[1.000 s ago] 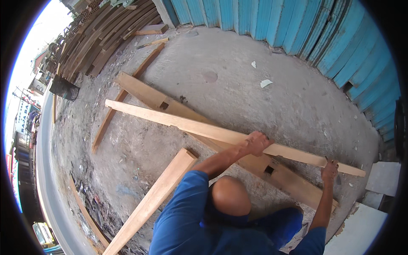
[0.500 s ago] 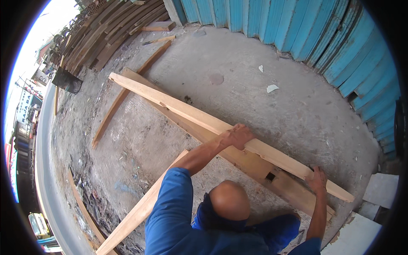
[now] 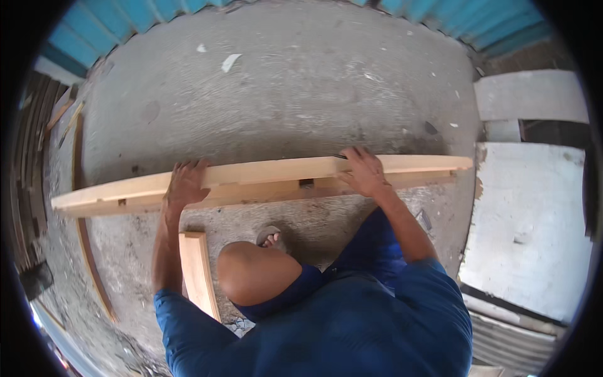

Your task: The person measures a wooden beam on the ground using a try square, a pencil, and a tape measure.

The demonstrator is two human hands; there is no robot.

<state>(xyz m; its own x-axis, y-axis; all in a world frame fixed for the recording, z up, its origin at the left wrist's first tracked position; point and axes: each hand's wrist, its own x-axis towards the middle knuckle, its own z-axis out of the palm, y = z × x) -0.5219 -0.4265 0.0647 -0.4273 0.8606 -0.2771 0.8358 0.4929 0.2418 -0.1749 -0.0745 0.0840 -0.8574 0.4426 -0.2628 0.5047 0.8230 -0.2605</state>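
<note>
A long pale wooden beam [image 3: 270,171] lies crosswise in front of me, along the far edge of a browner wooden plank [image 3: 242,195] with a dark square notch near its middle. Over the beam's left part, my left hand [image 3: 187,182] is closed, fingers across the top and thumb on the near side. Right of the middle, my right hand [image 3: 364,171] grips the same beam. A small thin dark piece [image 3: 340,156] shows beside its fingers; its kind is too small to tell.
A narrow wood strip [image 3: 90,270] runs under the beam's left end. Another pale beam [image 3: 198,270] lies by my bent knee. White boards [image 3: 527,220] are at the right, stacked timber [image 3: 28,169] at the far left, and blue corrugated metal [image 3: 119,31] along the back.
My view has swung right, so the beam now runs nearly level across it. The left hand now sits further toward the beam's left end, and the right hand sits further in from its right end.
</note>
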